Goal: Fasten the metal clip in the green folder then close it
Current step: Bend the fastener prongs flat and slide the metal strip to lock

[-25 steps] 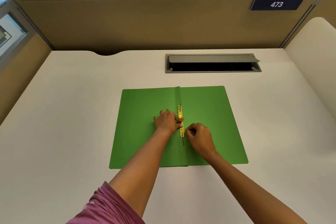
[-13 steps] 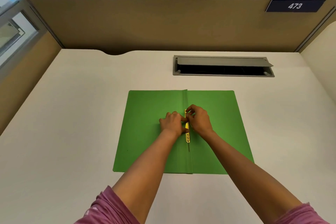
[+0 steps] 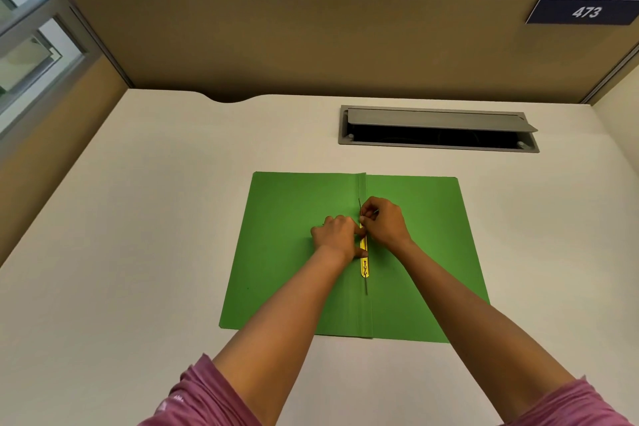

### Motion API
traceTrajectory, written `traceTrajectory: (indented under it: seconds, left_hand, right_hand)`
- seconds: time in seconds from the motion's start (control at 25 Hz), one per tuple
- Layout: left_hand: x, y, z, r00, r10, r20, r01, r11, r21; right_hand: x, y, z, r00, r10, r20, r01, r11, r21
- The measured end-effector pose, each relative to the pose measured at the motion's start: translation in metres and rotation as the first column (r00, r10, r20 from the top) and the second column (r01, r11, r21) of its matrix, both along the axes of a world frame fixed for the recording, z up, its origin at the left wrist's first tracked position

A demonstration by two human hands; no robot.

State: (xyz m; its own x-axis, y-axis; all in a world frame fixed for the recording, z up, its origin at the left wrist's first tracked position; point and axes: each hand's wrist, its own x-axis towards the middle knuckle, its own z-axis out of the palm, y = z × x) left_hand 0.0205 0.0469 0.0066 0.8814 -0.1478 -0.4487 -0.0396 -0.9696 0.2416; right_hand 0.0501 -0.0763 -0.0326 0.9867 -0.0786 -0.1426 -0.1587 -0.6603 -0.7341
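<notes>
The green folder [image 3: 287, 252] lies open and flat on the white desk. Along its centre fold runs the gold metal clip [image 3: 364, 264], with a thin prong lying flat toward me and another thin prong rising at its far end. My left hand [image 3: 337, 235] presses down on the clip's middle from the left. My right hand [image 3: 383, 221] sits just right of the fold and pinches the far prong between thumb and fingers. The clip's far half is hidden under both hands.
A grey cable hatch [image 3: 439, 130] with its lid raised is set into the desk behind the folder. Tan partition walls [image 3: 311, 45] enclose the desk at the back and left; a curved white panel [image 3: 622, 149] rises at the right.
My right hand moved from the clip's near end up to its far end and took hold of the far prong. My left hand stayed on the clip.
</notes>
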Motion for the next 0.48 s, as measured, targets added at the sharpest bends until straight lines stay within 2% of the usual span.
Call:
traceTrajectory:
  seconds: [0.28,0.48]
  left_hand:
    - [0.0019,-0.0018,-0.0004,1.000,0.017,-0.018,-0.017,1.000,0.011]
    - [0.0020,-0.0023,-0.0012,1.000,0.021,-0.022,-0.021,1.000,0.010]
  right_hand:
    - [0.0004,0.0019,-0.0067,0.995,-0.093,0.036,0.091,0.994,0.061]
    - [0.0053,-0.0023,-0.0100,0.985,-0.175,0.001,0.172,0.973,0.152]
